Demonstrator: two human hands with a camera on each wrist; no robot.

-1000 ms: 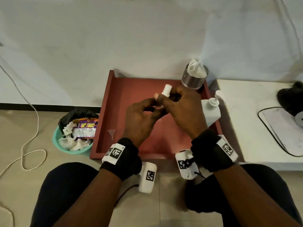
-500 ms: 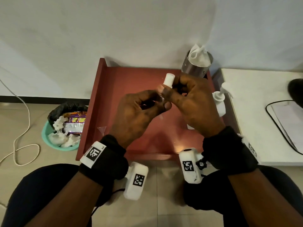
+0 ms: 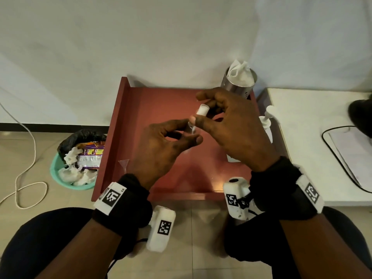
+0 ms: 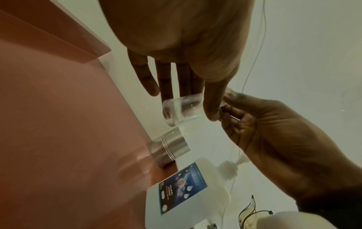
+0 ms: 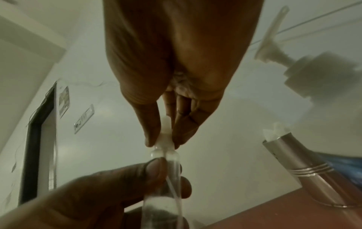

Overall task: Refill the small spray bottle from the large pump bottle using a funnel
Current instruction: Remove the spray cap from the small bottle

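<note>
Over the red tray (image 3: pixel 161 101), my left hand (image 3: pixel 192 131) grips the small clear spray bottle (image 4: pixel 176 113) between thumb and fingers. My right hand (image 3: pixel 199 115) pinches the bottle's white spray head (image 3: pixel 202 108) right at the mouth. In the right wrist view the head's thin tube (image 5: pixel 172 190) runs down inside the bottle (image 5: pixel 162 201). The large white pump bottle (image 4: pixel 188 193) stands at the tray's right edge, mostly hidden behind my right hand in the head view. A small clear funnel (image 3: pixel 123 164) rests on the tray near its left wall.
A steel cup (image 3: pixel 238 85) stuffed with white tissue stands at the tray's back right corner. A green bin (image 3: pixel 70 170) of rubbish sits on the floor to the left, beside a white cord (image 3: pixel 26 178). A white table (image 3: pixel 314 137) adjoins the right.
My right hand has drawn the spray head slightly up and away from the left hand, so a bit of the thin tube shows between them. The head camera has tilted.
</note>
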